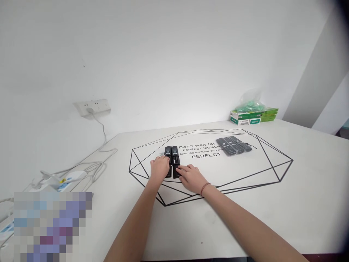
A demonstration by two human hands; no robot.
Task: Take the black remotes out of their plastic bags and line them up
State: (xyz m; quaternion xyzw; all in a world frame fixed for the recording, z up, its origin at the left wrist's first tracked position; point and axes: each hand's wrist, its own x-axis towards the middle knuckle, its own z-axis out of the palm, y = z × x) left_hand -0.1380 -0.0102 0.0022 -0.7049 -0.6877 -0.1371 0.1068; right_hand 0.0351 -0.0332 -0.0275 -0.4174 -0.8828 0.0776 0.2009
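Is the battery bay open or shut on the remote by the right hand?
Open. The battery bay shows uncovered, with bright glints inside, on the remote by the right hand; whether batteries fill it, I can't tell.

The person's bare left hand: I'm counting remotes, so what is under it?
A long black plastic remote control lies partly under the left hand; its far and near ends show. What the hand covers of its middle cannot be seen.
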